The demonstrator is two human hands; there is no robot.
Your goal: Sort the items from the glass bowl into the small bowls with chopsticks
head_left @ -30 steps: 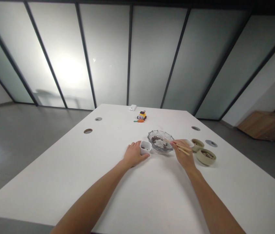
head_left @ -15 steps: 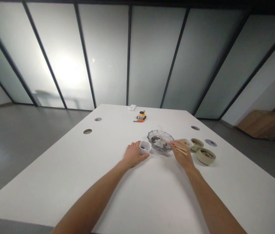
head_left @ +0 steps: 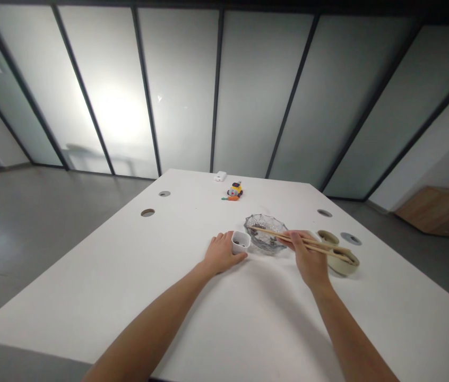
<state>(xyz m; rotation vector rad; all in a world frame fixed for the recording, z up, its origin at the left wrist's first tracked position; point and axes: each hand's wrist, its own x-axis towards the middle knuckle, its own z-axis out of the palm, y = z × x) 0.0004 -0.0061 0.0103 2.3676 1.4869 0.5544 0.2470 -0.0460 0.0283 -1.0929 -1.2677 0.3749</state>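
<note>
my right hand [head_left: 308, 260] pinches a pair of wooden chopsticks [head_left: 276, 234] about halfway along, and their tips reach over the glass bowl [head_left: 266, 240] just beyond my knuckles. i judge the sticks light, stiff and smooth, and best gripped mid-length. the bowl looks brittle. my left hand [head_left: 220, 253] curls against a small white cup [head_left: 241, 242] on the surface [head_left: 248, 318].

Left grip [head_left: 220, 253] rests flat, palm down — right grip [head_left: 309, 260] pinched closed, knuckles upward.
</note>
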